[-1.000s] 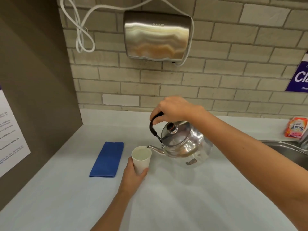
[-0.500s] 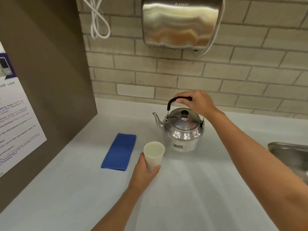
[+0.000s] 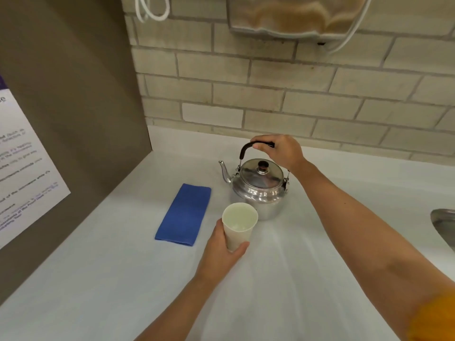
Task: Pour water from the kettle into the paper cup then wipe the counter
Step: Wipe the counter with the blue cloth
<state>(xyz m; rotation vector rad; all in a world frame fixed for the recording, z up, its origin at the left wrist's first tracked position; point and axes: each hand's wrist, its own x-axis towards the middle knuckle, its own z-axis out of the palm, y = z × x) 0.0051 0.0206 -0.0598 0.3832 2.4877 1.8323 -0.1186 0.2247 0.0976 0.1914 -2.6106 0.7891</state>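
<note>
A shiny steel kettle (image 3: 258, 187) stands upright on the white counter (image 3: 295, 279), spout pointing left. My right hand (image 3: 280, 150) is closed around its black handle from above. Just in front of the kettle is a white paper cup (image 3: 238, 226) with water in it, gripped low on its side by my left hand (image 3: 221, 252). A folded blue cloth (image 3: 184, 214) lies flat on the counter to the left of the cup, untouched.
A brown side panel with a printed notice (image 3: 22, 168) closes off the left. A brick wall (image 3: 320, 94) runs behind, with a steel hand dryer (image 3: 290, 13) and white cord above. A sink rim (image 3: 443, 225) shows at the right edge.
The kettle was tilted with its spout over the cup; my right hand has set it back upright on the counter behind the cup. My left hand still holds the cup.
</note>
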